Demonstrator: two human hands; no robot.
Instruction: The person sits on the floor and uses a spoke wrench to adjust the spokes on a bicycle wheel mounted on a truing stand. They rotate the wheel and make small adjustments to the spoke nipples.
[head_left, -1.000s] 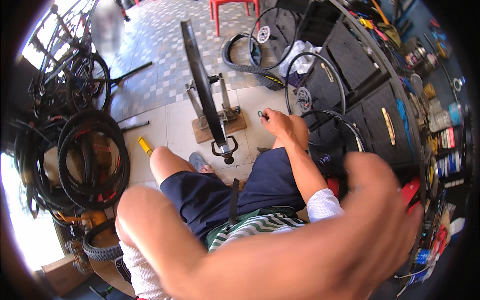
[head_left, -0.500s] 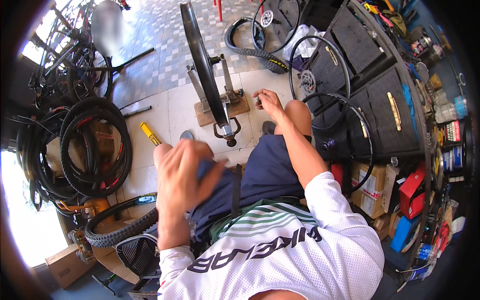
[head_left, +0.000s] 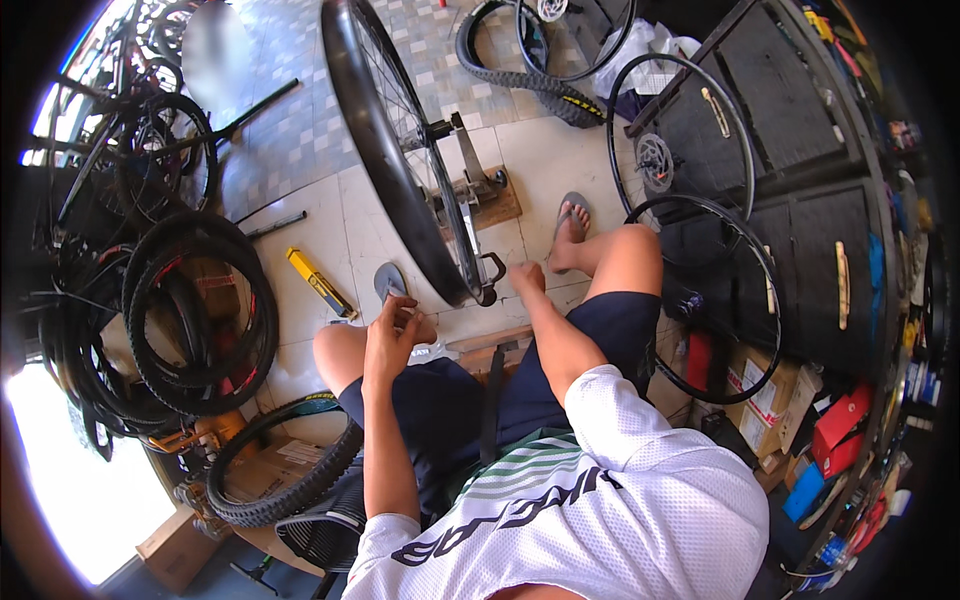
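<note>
A bicycle wheel point(head_left: 385, 160) with a wide black rim stands upright in a metal truing stand point(head_left: 468, 150) on a wooden base point(head_left: 497, 204). My right hand point(head_left: 528, 281) is closed just right of the stand's black caliper arm point(head_left: 493, 270), near the lower rim. Whatever its fingers grip, if anything, is hidden. Over my left knee, my left hand point(head_left: 390, 338) is raised with its fingers loosely bent and apart, holding nothing that I can see. A yellow box point(head_left: 318, 280) lies on the floor left of the wheel, close to a grey flip-flop point(head_left: 390, 281).
Bicycle tyres point(head_left: 150, 320) hang stacked at the left, and another tyre point(head_left: 290, 505) leans beside my left leg. Bare wheels point(head_left: 745, 280) lean against black cabinets point(head_left: 800, 240) at the right. A loose tyre point(head_left: 540, 85) lies beyond the stand. Cardboard boxes point(head_left: 765, 405) sit low at the right.
My left hand has come down and forward from a blurred raised position to above my left knee. My right hand has moved in toward the caliper arm. The view has shifted, and the wheel appears larger.
</note>
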